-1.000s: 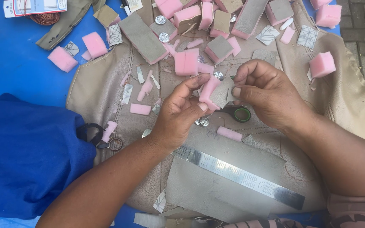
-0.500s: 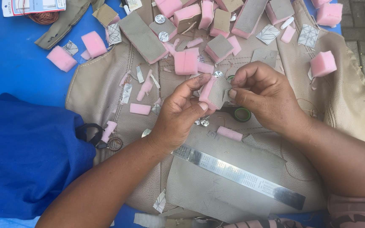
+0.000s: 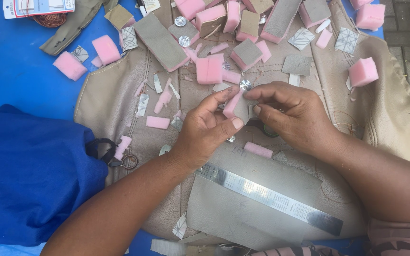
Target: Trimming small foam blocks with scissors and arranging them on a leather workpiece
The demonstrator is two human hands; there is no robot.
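My left hand pinches a small pink foam piece between thumb and fingers, over the beige leather cover. My right hand meets it from the right, with its fingertips on the same foam piece and on the grey fabric stuck to it. A round silver button lies just above the fingertips. Under my right hand a dark scissor handle partly shows.
A metal ruler lies on a grey fabric sheet below my hands. Several pink foam blocks and grey-faced pieces are scattered along the top. Another pair of scissors lies by a blue cloth at left. Paving shows at right.
Both hands stay together on the foam piece. My fingers have shifted slightly on it, and nothing else moved.
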